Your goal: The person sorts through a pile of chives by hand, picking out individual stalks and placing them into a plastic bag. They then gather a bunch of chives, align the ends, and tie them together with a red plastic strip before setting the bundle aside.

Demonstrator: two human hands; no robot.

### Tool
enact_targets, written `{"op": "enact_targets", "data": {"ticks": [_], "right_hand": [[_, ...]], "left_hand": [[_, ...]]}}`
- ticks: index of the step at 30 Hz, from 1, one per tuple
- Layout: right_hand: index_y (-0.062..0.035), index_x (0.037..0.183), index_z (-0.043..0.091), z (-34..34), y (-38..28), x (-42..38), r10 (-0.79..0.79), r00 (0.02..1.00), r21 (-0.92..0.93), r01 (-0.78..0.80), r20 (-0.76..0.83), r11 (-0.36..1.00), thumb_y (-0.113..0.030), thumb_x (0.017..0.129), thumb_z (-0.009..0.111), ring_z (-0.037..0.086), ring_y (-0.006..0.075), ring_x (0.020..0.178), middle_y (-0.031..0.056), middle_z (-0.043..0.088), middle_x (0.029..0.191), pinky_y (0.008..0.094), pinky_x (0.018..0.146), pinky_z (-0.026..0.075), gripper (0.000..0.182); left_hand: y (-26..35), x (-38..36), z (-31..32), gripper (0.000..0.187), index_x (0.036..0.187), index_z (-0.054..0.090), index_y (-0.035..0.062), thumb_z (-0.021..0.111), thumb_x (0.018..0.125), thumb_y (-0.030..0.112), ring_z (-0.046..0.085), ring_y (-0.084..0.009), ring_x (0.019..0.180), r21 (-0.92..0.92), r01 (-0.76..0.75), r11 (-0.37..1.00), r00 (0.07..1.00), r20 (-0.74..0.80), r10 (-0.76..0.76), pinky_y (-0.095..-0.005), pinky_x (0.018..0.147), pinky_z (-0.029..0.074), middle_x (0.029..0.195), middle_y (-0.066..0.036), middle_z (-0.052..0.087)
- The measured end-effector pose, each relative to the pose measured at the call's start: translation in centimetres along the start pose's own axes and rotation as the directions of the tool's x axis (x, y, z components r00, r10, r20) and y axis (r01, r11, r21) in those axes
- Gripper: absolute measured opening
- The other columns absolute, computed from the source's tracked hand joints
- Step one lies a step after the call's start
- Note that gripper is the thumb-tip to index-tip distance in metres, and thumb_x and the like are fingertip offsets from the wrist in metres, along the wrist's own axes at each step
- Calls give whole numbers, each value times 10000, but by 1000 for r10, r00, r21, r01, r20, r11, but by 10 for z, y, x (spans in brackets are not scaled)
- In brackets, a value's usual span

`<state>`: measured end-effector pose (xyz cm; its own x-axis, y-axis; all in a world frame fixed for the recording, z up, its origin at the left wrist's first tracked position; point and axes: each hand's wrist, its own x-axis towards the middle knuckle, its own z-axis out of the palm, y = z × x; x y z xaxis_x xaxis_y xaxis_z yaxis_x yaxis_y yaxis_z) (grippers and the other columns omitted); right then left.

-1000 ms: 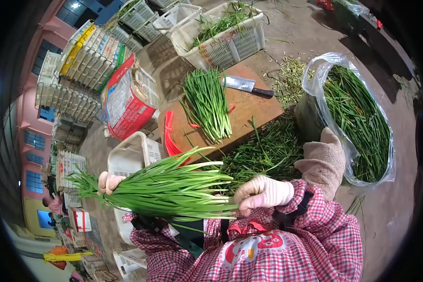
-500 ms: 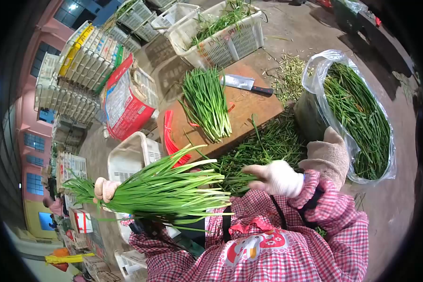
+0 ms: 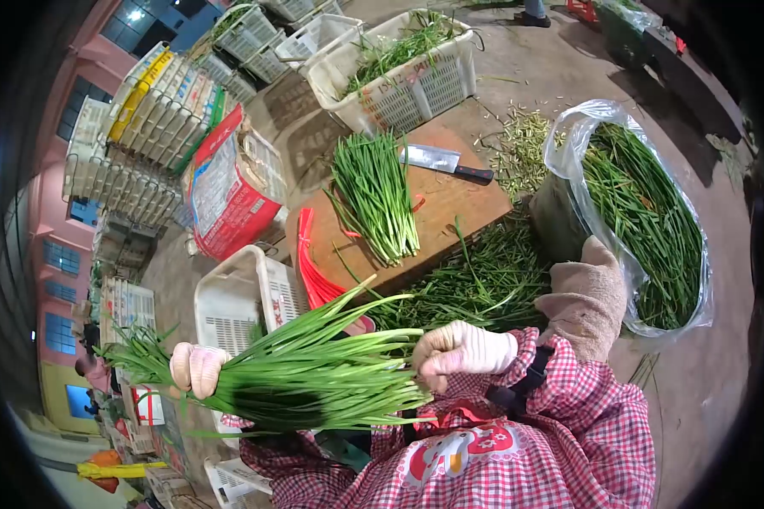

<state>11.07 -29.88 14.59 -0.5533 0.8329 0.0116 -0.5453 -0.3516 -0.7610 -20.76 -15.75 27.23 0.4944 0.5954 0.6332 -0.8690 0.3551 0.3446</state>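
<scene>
My gloved left hand (image 3: 197,370) is wrapped round the leafy end of a bunch of long green stalks (image 3: 314,382), held level across my lap. At the pale ends of this bunch is my gloved right hand (image 3: 463,349), its fingers curled together against the stalks; whether it pinches any is hard to make out. Beyond them, a second bunch (image 3: 373,199) lies on the wooden board (image 3: 463,204), beside a knife (image 3: 446,161) with a black handle. Red ties (image 3: 314,263) hang at the board's left edge.
An open plastic bag (image 3: 573,182) full of green stalks stands on the right. Loose greens (image 3: 484,276) lie below the board. A white crate (image 3: 390,93) with greens is behind it, another crate (image 3: 229,293) at left, near a red and white sack (image 3: 229,191).
My right hand has moved left to the pale ends of the held bunch, and its fingers have curled in. The held bunch has shifted slightly down.
</scene>
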Motion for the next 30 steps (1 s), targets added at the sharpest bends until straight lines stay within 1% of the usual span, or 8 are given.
{"op": "enact_targets", "data": {"ticks": [6,8,10,12,13,15,21,30], "right_hand": [[-24,974,639,-52,13,-53,210,976,-365,-218,-62,905,-207,933,596,593,105,697,38,643,749,272,662,490,192],[-92,987,659,-68,9,-67,210,908,-912,-392,-364,116,-332,816,678,653,290,722,134,659,751,406,671,508,295],[-77,1108,621,-64,7,-69,189,775,-797,-590,-604,-127,-362,793,685,653,345,855,162,683,911,423,759,515,430],[-76,1263,529,-69,19,-66,-162,903,-880,-324,-397,348,-370,806,684,646,308,976,182,654,1083,382,859,509,565],[-63,1395,400,-64,13,-54,-86,913,-766,-279,-398,580,-276,832,712,574,240,1154,170,590,1247,358,976,460,678],[-45,1415,373,-57,26,-26,-140,927,-203,71,-348,977,-137,860,694,497,220,1223,118,529,1324,347,1017,416,647],[48,1381,375,-19,12,22,-243,959,194,269,-147,943,-274,853,701,543,270,1176,178,537,1300,391,1042,404,699],[41,828,669,-25,14,12,-350,937,33,350,4,936,-271,837,669,586,257,934,166,652,976,382,884,439,313]], "left_hand": [[12,18,-3,224,656,487,79,664,784,129,552,-151,595,64,213,975,944,242,-222,-310,566,463,621,-81,572],[7,14,3,208,662,508,76,663,779,150,560,-168,581,-20,155,988,970,192,-148,-344,557,468,608,-87,568],[2,17,5,204,663,517,75,663,777,161,566,-178,576,-56,137,989,978,168,-126,-364,555,472,604,-90,570],[0,20,0,208,656,514,76,660,779,158,579,-177,604,-98,171,980,938,322,-131,-373,558,472,631,-99,586],[-10,20,12,211,647,511,78,654,785,149,577,-179,595,-67,120,990,975,198,-105,-376,543,470,620,-97,580],[-16,17,15,210,645,510,80,654,787,138,573,-178,579,-71,105,992,979,182,-91,-374,534,468,608,-91,575],[-38,21,28,196,660,512,38,652,789,84,566,-191,530,-171,-40,984,974,213,77,-359,582,531,578,-105,549],[-23,20,15,182,727,550,-24,687,775,85,618,-269,652,-171,25,985,923,382,43,-414,683,564,717,-146,566]]}}
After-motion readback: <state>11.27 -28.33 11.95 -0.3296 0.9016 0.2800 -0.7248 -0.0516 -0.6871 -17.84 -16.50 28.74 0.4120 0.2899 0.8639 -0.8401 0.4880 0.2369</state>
